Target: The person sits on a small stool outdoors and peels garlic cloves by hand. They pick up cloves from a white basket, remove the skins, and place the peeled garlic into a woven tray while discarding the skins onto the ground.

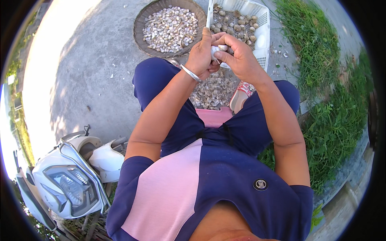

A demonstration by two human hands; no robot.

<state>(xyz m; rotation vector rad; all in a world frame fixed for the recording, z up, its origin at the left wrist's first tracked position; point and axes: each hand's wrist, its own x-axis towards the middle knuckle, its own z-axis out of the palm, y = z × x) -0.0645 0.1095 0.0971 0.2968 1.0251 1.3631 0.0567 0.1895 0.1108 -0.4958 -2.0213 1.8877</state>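
Observation:
A white garlic bulb (214,53) is held between my two hands, over the near left corner of the crate. My left hand (201,54), with a silver bangle (191,73) at the wrist and a brown covering on the thumb tip, grips the bulb from the left. My right hand (239,57) presses its thumb against the bulb's right side. At the right fingers sits a loosened garlic clove (223,47). Beyond my left hand stands a round woven basket (139,33) full of separated garlic cloves (170,28).
A white plastic crate (263,39) holds several whole garlic bulbs (238,27). Papery garlic skins (212,90) lie between my feet, before a pink plastic piece (214,117). Grass (313,45) grows on the right. A white scooter (69,183) stands at the lower left on the concrete (96,75).

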